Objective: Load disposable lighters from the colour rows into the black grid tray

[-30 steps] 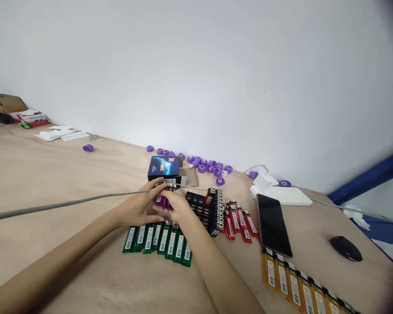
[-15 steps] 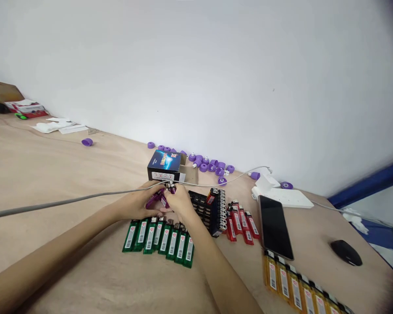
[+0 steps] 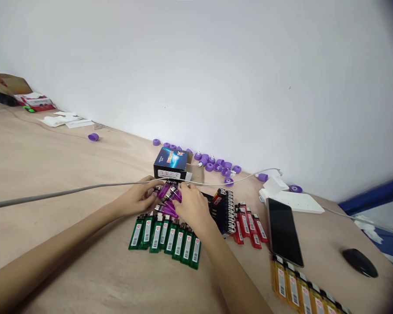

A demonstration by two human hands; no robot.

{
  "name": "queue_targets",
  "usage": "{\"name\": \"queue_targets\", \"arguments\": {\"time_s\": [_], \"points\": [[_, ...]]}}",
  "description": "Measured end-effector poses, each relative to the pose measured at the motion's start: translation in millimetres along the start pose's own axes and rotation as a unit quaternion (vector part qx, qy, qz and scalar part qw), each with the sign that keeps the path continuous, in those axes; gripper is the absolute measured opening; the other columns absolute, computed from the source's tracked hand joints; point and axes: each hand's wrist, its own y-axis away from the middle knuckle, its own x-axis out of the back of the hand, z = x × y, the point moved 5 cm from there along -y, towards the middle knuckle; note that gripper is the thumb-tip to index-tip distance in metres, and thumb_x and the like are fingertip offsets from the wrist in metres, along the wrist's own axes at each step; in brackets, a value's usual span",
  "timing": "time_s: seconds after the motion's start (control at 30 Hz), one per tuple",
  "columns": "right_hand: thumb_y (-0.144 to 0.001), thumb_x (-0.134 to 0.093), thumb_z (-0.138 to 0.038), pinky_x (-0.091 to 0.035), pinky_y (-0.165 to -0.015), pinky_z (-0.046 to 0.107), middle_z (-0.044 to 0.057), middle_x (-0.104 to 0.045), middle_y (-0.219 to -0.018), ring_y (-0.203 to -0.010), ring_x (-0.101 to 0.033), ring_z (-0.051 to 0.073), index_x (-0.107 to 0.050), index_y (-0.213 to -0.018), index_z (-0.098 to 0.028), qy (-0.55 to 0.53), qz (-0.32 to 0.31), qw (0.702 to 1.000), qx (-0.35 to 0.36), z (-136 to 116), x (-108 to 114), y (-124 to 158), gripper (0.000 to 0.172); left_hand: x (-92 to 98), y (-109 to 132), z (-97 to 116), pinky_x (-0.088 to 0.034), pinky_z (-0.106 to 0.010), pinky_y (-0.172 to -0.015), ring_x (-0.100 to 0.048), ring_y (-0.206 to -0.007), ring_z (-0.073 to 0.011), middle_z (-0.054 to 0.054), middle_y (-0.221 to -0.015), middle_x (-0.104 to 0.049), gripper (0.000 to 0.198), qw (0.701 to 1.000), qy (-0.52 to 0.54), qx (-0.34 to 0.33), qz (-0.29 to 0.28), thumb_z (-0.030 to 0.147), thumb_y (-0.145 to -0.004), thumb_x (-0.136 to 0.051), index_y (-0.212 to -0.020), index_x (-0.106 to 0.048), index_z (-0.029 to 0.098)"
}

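Note:
Several purple lighters (image 3: 166, 210) lie loosely between my hands, pointing different ways. My left hand (image 3: 139, 199) is at the left of this pile, its thumb and forefinger closed on the end of a purple lighter. My right hand (image 3: 194, 207) is at the right side, fingers curled around the ends of purple lighters; its fingertips are partly hidden. Just in front of the pile, several green lighters (image 3: 170, 240) lie side by side in a row. Right of my right hand is a black lighter tray (image 3: 221, 216), partly covered by that hand, with lighters along its right side.
Behind my hands stands a dark blue open box (image 3: 170, 159), with a grey cable (image 3: 94, 186) crossing in front. Red lighters (image 3: 249, 224), a phone (image 3: 284, 231), yellow lighters (image 3: 294, 288) and a mouse (image 3: 359, 262) lie right. Purple caps (image 3: 218, 166) line the wall near a white power strip (image 3: 294, 200).
The purple lighters, bunched between my hands before, now lie spread out on the table. My hands have moved apart, and the view has shifted slightly.

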Motion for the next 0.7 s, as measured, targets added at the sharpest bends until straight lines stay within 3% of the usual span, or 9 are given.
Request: {"name": "queue_targets", "arguments": {"time_s": [0.17,0.27,0.37,0.47,0.63,0.7], "points": [[-0.084,-0.069,-0.019,-0.050,-0.084,0.041,0.016,-0.065,-0.115,-0.106,-0.065,0.033,-0.061,-0.113,-0.017,0.003,-0.018,0.999,0.042,-2,-3,1,0.030,1.1,3,2,-0.051,-0.028,-0.066,-0.061,-0.069,-0.0151,-0.006,-0.102,-0.060,0.034,0.999,0.007,0.024,0.031,0.025,-0.092,-0.045,-0.119,-0.064,0.018],[-0.084,-0.067,-0.015,-0.049,-0.084,0.038,0.015,-0.066,-0.110,-0.102,-0.066,0.031,-0.063,-0.108,-0.016,-0.015,-0.006,0.999,0.046,0,-8,-5,0.024,2.6,5,4,-0.047,-0.028,-0.064,-0.058,-0.069,-0.0163,-0.004,-0.087,-0.060,0.024,0.997,-0.006,0.045,0.058,0.028,-0.092,-0.047,-0.092,-0.068,0.017],[-0.085,-0.067,-0.015,-0.050,-0.084,0.037,0.014,-0.067,-0.105,-0.100,-0.066,0.030,-0.064,-0.105,-0.016,-0.040,0.009,0.998,0.044,3,-9,-7,0.020,3.4,8,6,-0.042,-0.027,-0.062,-0.057,-0.068,-0.0170,-0.003,-0.073,-0.059,0.031,0.995,-0.023,0.058,0.075,0.032,-0.092,-0.047,-0.069,-0.062,0.017],[-0.086,-0.065,-0.016,-0.051,-0.085,0.039,0.013,-0.067,-0.103,-0.100,-0.065,0.030,-0.066,-0.107,-0.015,-0.067,0.022,0.996,0.051,7,-6,-4,0.021,6.5,17,8,-0.035,-0.026,-0.055,-0.051,-0.057,-0.0144,0.000,-0.061,-0.054,0.037,0.991,-0.043,0.078,0.097,0.034,-0.093,-0.045,-0.061,-0.054,0.018],[-0.090,-0.059,-0.016,-0.053,-0.093,0.043,0.016,-0.064,-0.119,-0.108,-0.064,0.030,-0.065,-0.115,-0.014,-0.113,0.050,0.989,0.086,15,1,25,0.026,15.6,56,18,-0.028,-0.025,-0.047,-0.041,-0.044,-0.0112,0.004,-0.048,-0.041,0.036,0.979,-0.075,0.102,0.160,0.032,-0.092,-0.046,-0.058,-0.042,0.020],[-0.094,-0.053,-0.018,-0.054,-0.095,0.039,0.014,-0.062,-0.127,-0.111,-0.064,0.026,-0.065,-0.116,-0.017,-0.134,0.059,0.983,0.109,22,2,48,0.025,18.5,83,31,-0.029,-0.026,-0.044,-0.040,-0.042,-0.0110,0.005,-0.048,-0.038,0.033,0.967,-0.098,0.071,0.225,0.027,-0.092,-0.048,-0.060,-0.044,0.022]]}}
